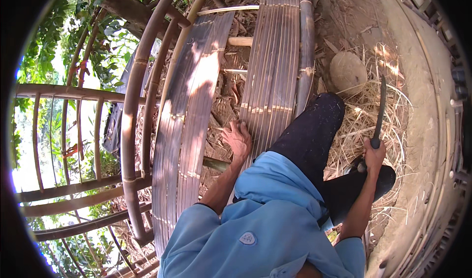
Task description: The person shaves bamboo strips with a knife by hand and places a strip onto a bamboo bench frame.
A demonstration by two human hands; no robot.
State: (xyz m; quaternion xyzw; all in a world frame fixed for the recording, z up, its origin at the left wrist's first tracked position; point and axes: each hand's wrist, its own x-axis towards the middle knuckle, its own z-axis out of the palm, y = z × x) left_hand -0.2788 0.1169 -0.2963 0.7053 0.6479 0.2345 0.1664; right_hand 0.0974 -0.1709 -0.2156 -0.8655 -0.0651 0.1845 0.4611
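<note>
My right hand (374, 155) is closed round the handle of a machete (381, 106). Its long, dark, slightly curved blade points away from me, above a heap of pale shavings. My left hand (237, 139) rests at the inner edge of the right slatted panel (270, 56) of a bamboo bench. Its fingers are a little bent and apart, and nothing shows in them. Across a gap lies the bench's left slatted panel (191, 96), patched with sunlight.
Pale shavings (364, 125) cover the ground to the right, beside a round, flat-looking tan block or stone (348, 71). A bamboo railing (132, 106) runs along the left, with a dark bag-like thing (114, 125) behind it. An earthen ledge (427, 130) borders the right.
</note>
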